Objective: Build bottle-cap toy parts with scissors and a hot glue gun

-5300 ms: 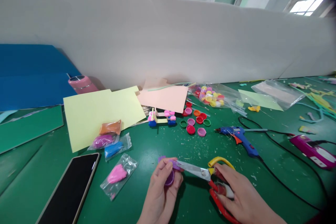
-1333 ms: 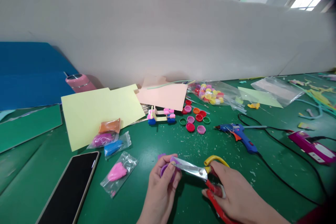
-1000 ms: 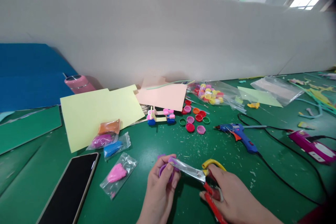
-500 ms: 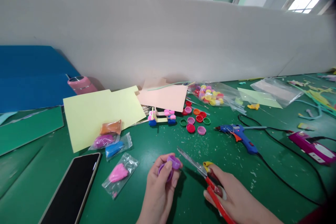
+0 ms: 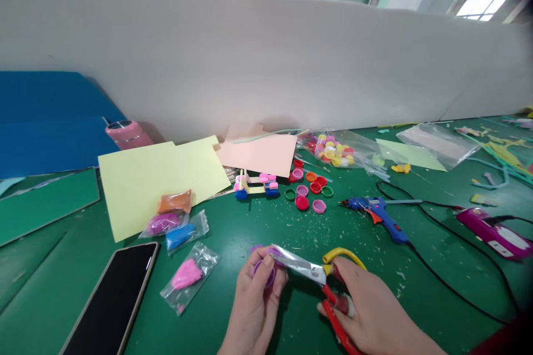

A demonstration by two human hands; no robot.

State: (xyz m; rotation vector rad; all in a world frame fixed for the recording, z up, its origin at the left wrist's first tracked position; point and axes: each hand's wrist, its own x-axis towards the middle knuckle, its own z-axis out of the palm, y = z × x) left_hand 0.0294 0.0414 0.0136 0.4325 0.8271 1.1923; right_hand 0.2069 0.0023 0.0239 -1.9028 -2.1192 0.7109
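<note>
Low in the centre, my left hand (image 5: 259,294) pinches purple plastic rings (image 5: 265,273), one of them partly hidden by the fingers and the blades. My right hand (image 5: 366,299) is wrapped round the handles of the scissors (image 5: 310,270), one red and one yellow. Their metal blades point left and lie over the purple piece at my left fingertips. Beyond my hands, several round caps (image 5: 302,203) in red, pink, orange and green lie on the green table (image 5: 233,233). A small pink and blue wheeled frame (image 5: 256,186) stands left of them.
At the left lie a phone (image 5: 112,299), bags of coloured clay (image 5: 181,236) and yellow card (image 5: 162,172). A blue glue gun (image 5: 377,213) with its cable lies at the right. A bag of coloured caps (image 5: 331,151) rests near the white partition (image 5: 258,61).
The scissors have moved left and their blades now reach the purple piece in my left hand. Their handles have spread apart. My left hand has barely moved.
</note>
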